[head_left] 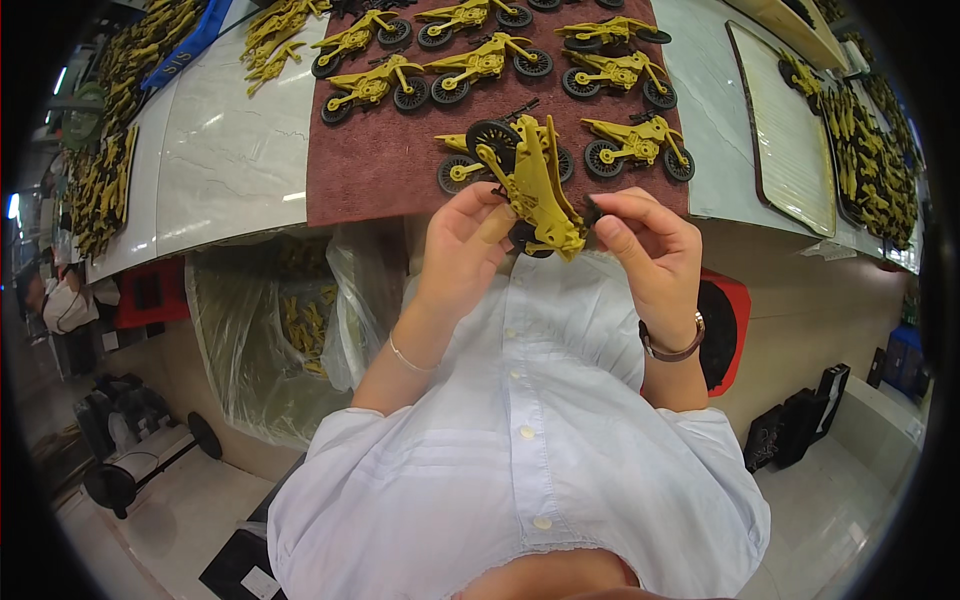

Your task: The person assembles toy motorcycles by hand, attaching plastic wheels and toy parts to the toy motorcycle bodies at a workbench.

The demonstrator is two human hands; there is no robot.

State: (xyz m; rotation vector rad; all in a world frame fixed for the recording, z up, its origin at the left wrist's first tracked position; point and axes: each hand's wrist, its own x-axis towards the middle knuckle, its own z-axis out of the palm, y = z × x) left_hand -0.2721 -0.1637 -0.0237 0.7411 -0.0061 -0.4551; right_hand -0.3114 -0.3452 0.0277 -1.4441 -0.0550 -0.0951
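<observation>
Work at the toy motorbike (545,195): the step looks like adding a small dark piece (593,210) to its yellow body; next calls for a steady bike and the piece lined up with its seat.
Left hand (462,245): partly closed, thumb and fingers pinching the bike's left side.
Right hand (657,243): fingers curled, thumb and forefinger nipping the dark piece just beside the body; contact between the two cannot be told.
Bike's place: tipped on end between the hands, over the near edge of the red cloth (385,165), with similar bikes (484,62) beyond.
</observation>
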